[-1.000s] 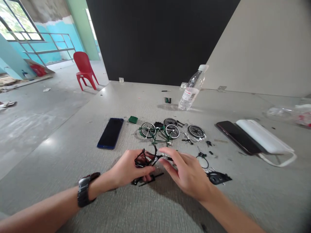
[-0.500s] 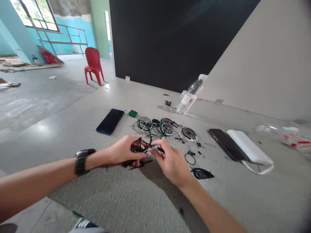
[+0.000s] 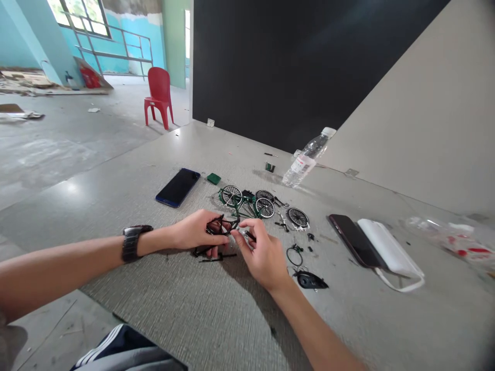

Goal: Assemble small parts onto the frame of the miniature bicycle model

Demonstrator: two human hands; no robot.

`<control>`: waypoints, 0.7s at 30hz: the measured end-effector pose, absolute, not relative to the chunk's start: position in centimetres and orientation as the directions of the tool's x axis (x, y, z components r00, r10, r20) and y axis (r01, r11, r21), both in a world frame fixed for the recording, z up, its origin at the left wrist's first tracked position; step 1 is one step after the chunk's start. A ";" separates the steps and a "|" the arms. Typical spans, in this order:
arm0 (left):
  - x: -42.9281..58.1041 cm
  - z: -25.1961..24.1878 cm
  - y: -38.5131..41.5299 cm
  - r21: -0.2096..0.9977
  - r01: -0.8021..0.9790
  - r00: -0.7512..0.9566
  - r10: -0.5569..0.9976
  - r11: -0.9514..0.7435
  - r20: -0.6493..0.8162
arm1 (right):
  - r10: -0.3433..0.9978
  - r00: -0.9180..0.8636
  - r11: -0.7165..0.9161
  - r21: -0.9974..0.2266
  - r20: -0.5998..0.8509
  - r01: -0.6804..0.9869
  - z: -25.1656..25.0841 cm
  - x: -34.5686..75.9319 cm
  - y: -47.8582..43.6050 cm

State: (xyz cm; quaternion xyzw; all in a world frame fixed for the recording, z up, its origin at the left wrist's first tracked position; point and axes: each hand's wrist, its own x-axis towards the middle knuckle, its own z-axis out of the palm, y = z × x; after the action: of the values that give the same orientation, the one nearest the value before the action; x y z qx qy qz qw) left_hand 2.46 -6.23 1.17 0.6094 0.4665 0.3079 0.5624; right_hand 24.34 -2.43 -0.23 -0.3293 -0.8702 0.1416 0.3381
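Observation:
My left hand [image 3: 198, 230] is closed around a black miniature bicycle frame [image 3: 221, 225], just above the table. At the frame's right end my right hand [image 3: 266, 257] pinches a small dark piece with a shiny tip [image 3: 249, 235]; my fingers hide most of it. Thin black rods [image 3: 220, 257] lie below my left hand. Beyond both hands rests a green model bicycle [image 3: 247, 203]. To its right are a loose spoked wheel [image 3: 297, 217] and small black and white parts. A black ring [image 3: 294, 256] and a black teardrop-shaped part [image 3: 311, 280] lie right of my right hand.
A blue-edged phone [image 3: 178, 187] lies at the left, near a green block [image 3: 214, 178]. A clear plastic bottle [image 3: 305, 161] stands by the dark panel [image 3: 294, 67]. Another phone [image 3: 356, 239] and a white power bank [image 3: 389, 247] with a cable are at the right.
The view has shifted slightly, showing more of my leg at the bottom left. Both hands keep hold of their pieces, with little visible change between them.

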 end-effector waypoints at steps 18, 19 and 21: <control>1.9 1.2 -5.7 0.994 0.032 0.519 0.848 0.107 -0.108 | 0.613 -0.625 0.789 -0.411 0.483 0.456 0.2 24.6 -2.9; 1.9 1.3 -5.7 0.993 0.036 0.520 0.846 0.115 -0.117 | 0.608 -0.628 0.793 -0.406 0.485 0.454 0.1 24.7 -2.9; 1.9 1.3 -5.7 0.990 0.037 0.515 0.846 0.138 -0.138 | 0.601 -0.628 0.799 -0.392 0.495 0.456 0.0 24.9 -2.9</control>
State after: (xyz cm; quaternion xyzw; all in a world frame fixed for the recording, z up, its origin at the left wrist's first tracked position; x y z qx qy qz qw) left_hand 1.89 -5.71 1.32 0.5780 0.3819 0.3110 0.6506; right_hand 24.86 -2.93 -0.02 -0.2956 -0.8947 0.1153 0.3144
